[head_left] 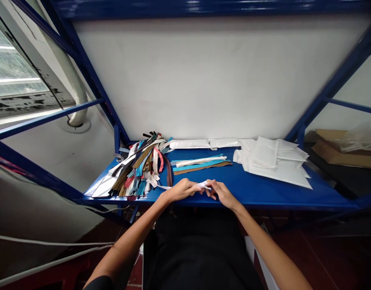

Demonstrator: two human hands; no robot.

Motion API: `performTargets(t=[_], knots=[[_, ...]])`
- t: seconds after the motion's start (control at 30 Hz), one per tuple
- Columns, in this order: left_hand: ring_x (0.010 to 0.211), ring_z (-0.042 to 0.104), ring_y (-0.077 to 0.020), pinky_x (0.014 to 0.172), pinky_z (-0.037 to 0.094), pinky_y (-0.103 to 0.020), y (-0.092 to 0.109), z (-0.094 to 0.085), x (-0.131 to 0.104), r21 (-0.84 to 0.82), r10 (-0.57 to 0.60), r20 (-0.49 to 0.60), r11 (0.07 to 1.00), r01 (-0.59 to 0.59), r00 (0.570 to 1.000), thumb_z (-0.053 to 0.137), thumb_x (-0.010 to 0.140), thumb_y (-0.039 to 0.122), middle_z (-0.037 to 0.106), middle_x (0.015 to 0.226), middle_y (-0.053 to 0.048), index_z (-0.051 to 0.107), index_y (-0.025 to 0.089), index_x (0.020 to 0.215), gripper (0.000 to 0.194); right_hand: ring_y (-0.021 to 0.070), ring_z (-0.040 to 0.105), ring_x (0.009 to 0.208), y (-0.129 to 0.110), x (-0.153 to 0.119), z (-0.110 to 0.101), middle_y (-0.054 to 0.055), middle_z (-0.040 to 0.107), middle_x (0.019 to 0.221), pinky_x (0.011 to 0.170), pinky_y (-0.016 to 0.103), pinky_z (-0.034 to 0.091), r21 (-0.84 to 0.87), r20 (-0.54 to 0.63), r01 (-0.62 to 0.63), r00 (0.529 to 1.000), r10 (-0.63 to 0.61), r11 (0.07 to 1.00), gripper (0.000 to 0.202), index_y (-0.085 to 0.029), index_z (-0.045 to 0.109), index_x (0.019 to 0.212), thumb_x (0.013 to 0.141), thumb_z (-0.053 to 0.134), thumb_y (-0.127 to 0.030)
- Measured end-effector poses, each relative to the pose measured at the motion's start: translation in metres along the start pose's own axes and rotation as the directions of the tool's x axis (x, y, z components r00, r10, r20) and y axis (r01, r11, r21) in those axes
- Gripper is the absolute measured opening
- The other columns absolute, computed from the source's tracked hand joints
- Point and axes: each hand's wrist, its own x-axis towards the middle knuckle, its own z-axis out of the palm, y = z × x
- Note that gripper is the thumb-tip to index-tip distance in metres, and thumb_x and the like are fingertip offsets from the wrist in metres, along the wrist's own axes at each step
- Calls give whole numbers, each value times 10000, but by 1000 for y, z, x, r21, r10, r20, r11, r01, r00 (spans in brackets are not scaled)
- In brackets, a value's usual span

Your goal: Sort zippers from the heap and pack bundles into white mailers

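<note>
Over the front edge of the blue table (209, 171), both of my hands hold one white zipper (203, 185). My left hand (183, 190) is closed around it, and a pale tail trails out to the left. The fingers of my right hand (222, 193) pinch the zipper's other end; its details are too small to make out. Just beyond my hands lies a row of zippers, a white one (200, 161), blue ones and a brown one (203, 166). To the left is a tangled heap of zippers (143, 165) in many colours.
White plastic bags (276, 161) are piled at the right of the table. Two filled white packets (189, 144) lie along the back by the wall. Blue metal frame posts (96, 80) rise on both sides. A cardboard box (345, 151) stands off to the right.
</note>
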Motion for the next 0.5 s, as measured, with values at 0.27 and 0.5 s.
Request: performTargets(t=[0.27,0.5], knots=[[607,504,-123,698,383,-243,-7,6,-1,146,55,-8,988,-53,998,318,1111,677,568,619,8,832,149,962,752,145,548,675,-2,0,0,30,700,872,641,277,454,-21,39,-6,999,7,1000,389,-196,796,1027,951,774,-577],[1090,683,-283,953,516,-383,1,9,-5,425,232,-340,902,-71,911,422,1073,685,736,1177,-147,664,186,1415,652,147,583,637,10,1,7,4,672,795,648,285,471,-57,-57,20,998,-23,998,421,-209,675,877,945,757,-616]])
